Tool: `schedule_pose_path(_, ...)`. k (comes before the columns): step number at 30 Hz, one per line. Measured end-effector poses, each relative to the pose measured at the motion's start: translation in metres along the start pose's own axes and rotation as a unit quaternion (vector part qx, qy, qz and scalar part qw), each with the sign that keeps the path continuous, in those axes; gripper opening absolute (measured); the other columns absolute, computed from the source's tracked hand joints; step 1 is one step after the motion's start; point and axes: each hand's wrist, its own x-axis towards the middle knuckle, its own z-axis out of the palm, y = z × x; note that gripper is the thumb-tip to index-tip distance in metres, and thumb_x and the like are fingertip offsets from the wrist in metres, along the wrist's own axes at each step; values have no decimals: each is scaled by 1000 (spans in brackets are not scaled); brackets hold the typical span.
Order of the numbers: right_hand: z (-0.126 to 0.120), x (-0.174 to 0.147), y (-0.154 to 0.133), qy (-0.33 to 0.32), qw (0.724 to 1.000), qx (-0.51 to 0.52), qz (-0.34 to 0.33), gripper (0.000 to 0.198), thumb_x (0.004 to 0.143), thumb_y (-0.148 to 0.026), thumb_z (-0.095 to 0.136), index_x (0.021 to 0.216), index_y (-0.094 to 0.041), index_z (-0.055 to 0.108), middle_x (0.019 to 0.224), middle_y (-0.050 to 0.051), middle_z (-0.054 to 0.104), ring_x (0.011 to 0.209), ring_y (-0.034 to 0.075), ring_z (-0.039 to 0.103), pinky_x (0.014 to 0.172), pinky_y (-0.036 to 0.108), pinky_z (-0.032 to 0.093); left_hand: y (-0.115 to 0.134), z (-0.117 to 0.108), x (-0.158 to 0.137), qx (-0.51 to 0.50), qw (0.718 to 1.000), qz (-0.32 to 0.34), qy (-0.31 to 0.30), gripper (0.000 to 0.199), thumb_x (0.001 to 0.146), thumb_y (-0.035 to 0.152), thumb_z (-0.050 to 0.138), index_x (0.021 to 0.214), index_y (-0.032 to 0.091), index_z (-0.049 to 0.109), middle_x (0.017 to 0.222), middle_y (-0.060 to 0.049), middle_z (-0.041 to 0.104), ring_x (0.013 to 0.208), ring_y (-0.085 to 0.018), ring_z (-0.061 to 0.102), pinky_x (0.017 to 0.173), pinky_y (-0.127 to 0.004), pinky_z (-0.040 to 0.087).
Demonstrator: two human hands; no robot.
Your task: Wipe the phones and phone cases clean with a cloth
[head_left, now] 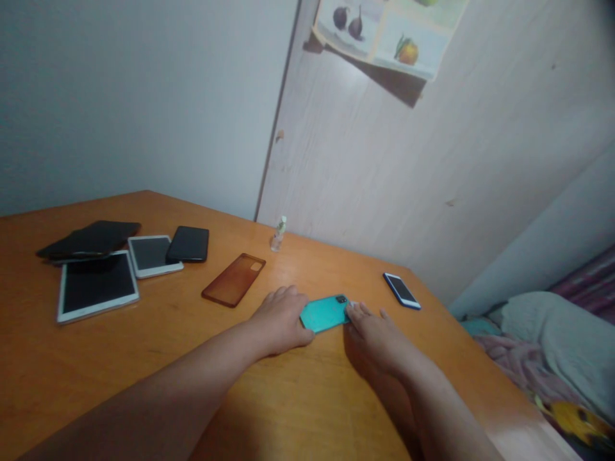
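Observation:
A turquoise smartphone (324, 314) lies back side up on the wooden table, its dark camera block at the upper right corner. My left hand (283, 320) grips its left end, with the thumb along the near edge. At the right end, the bent fingers of my right hand (377, 333) press down on the phone's edge. A small white piece (354, 303) shows by those fingertips, mostly hidden, and I cannot make out what it is. To the left of my left hand lies a brown translucent phone case (234, 280) with a camera cutout.
At the left lie a white-framed tablet (98, 287), a smaller white tablet (148, 256), a black tablet (189, 244) and a dark folding cover (93, 239). A small clear bottle (278, 235) stands near the back edge. A blue-edged phone (402, 291) lies near the table's right edge.

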Motion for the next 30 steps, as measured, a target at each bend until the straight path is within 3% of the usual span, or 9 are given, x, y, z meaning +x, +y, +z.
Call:
schedule_pose_path(5,2,-20,-24,17,987,28,-156,55,98,-28,37,152,-17,38,158,13,37,148,28,29,121,54,18,1,-1,0,3,1000,7,3,34,71,42,64,98,23,69,98,-10,61,97,-31,59,84,-42,50)
schedule_pose_path(7,0,-20,-23,12,989,28,-147,53,99,-28,36,151,-17,40,157,14,38,147,28,32,121,55,18,1,-1,0,5,1000,11,4,35,71,42,63,100,23,69,98,-10,62,98,-31,59,84,-42,50)
schedule_pose_path(10,-5,-12,-11,3,999,-4,-43,49,100,-26,33,144,-13,49,152,19,44,143,31,39,118,62,19,1,-2,0,12,1000,11,5,37,72,42,63,103,22,69,100,-10,61,97,-31,59,84,-42,50)
schedule_pose_path(12,-7,-12,-9,5,1000,-18,-14,48,99,-24,33,142,-10,50,150,22,46,142,33,41,117,63,20,1,-1,0,14,1000,11,3,38,73,43,63,104,22,69,100,-10,61,98,-31,59,84,-42,50)
schedule_pose_path(15,-6,-22,-22,15,995,7,-101,50,97,-23,36,144,-9,48,150,20,46,142,32,40,119,58,22,1,0,0,15,1000,13,5,37,74,45,62,102,22,69,99,-10,61,98,-31,59,84,-41,50)
schedule_pose_path(18,-5,-32,-33,30,981,57,-185,51,97,-24,39,146,-17,47,153,12,45,143,26,40,120,46,25,-1,0,0,10,1000,19,2,35,76,48,60,99,23,69,99,-11,61,99,-31,59,84,-42,49)
schedule_pose_path(24,-8,-23,-22,22,995,36,-86,47,98,-26,38,141,-17,53,150,15,49,140,32,43,118,57,24,-1,-7,-1,0,999,24,-27,30,73,38,62,98,24,68,99,-10,61,98,-31,59,83,-41,49)
schedule_pose_path(30,-6,-32,-34,28,976,78,-201,49,97,-25,41,145,-25,50,152,6,47,142,24,41,120,45,24,4,-14,-2,-12,998,20,-51,29,76,40,59,98,24,69,102,-10,62,102,-32,59,85,-41,49)
